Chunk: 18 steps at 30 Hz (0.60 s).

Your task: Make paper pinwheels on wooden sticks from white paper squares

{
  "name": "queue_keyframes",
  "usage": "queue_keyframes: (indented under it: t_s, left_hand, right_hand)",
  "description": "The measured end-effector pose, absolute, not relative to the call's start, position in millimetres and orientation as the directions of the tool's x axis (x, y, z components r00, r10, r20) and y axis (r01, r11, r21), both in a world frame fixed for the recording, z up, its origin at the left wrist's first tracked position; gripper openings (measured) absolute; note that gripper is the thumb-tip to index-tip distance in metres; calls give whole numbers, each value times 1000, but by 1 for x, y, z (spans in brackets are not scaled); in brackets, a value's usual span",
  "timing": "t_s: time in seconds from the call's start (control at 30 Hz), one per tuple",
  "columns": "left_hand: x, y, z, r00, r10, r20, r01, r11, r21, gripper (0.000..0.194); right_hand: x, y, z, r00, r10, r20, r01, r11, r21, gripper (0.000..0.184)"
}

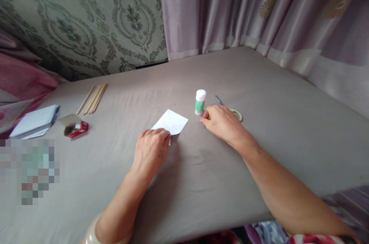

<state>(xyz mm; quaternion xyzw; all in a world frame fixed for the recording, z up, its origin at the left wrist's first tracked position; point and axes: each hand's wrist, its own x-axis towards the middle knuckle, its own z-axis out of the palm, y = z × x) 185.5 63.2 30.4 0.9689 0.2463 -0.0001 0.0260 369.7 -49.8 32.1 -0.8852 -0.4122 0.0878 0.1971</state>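
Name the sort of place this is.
Probably a bedroom or other room at home: patterned wallpaper, draped purple curtains and a cloth-covered surface with craft things on it suggest so.

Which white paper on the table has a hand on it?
The folded piece nearest the green-capped-off tube's left side would be vague; it is the one gripped by the left hand.

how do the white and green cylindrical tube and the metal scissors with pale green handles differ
The tube stands upright, the scissors lie flat. The tube shows nearly whole; the right hand hides part of the scissors. The tube is thick and round, the scissors slim. Both rest on the grey cloth.
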Motion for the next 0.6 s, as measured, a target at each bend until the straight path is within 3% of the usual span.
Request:
queue_keyframes:
  t_s: [0.13,0.23,0.6]
  left_hand:
    - [186,63,30,870,494,-6,493,-869,46,33]
    - [186,64,28,860,511,18,509,-859,56,32]
    - [189,66,23,826,562,48,560,-827,60,35]
  right_hand:
    - [351,-39,29,420,907,33,730,-316,-606,8]
    - [337,-30,17,339,936,97,718,-191,-669,11]
    - [316,-20,-5,400,907,134,748,-239,-619,21]
